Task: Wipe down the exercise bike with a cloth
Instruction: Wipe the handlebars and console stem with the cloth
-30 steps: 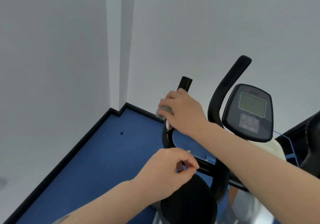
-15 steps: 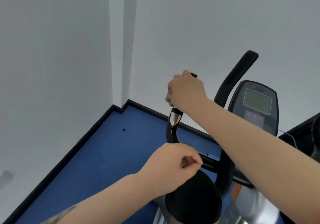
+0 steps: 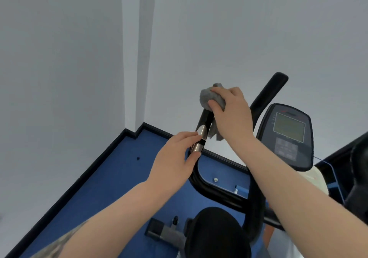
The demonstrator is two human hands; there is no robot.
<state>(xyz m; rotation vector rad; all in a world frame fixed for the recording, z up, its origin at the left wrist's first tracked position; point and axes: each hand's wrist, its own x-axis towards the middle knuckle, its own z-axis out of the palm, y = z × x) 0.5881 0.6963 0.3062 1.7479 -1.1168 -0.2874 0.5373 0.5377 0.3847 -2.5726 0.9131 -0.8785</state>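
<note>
Currently I note: right hand [image 3: 233, 116] grips grey cloth [image 3: 211, 98], bunched over top end of exercise bike's left handlebar [image 3: 201, 136]. Left hand [image 3: 175, 158] holds same bar lower, fingers and thumb around silver sensor plate [image 3: 200, 138]. Console [image 3: 288, 136] just right.

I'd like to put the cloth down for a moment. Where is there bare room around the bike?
Free: the blue floor between the black skirting and left handlebar. Crowded: the handlebars, where both hands work, and by the seat.
</note>
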